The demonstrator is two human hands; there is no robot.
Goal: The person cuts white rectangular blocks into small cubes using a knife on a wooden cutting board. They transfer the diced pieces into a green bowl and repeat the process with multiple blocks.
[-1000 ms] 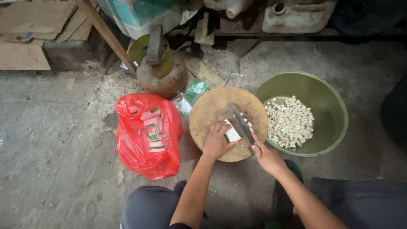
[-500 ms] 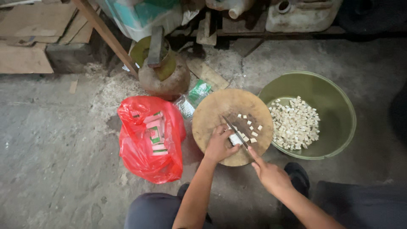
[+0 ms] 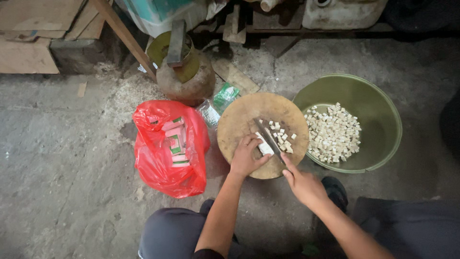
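Knife (image 3: 269, 140) is gripped by right hand (image 3: 304, 184); white block (image 3: 264, 147) is pinned on board (image 3: 239, 120) by left hand (image 3: 246, 158) fingers.

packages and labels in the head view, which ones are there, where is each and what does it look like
Red plastic bag: on the floor left of the round wooden board, crumpled, open at the top.
Small packs: inside that bag, flat rectangles, pink and green with white.
Clear wrapper with green print: on the floor between the bag and the board, crumpled.
No signs or screens.
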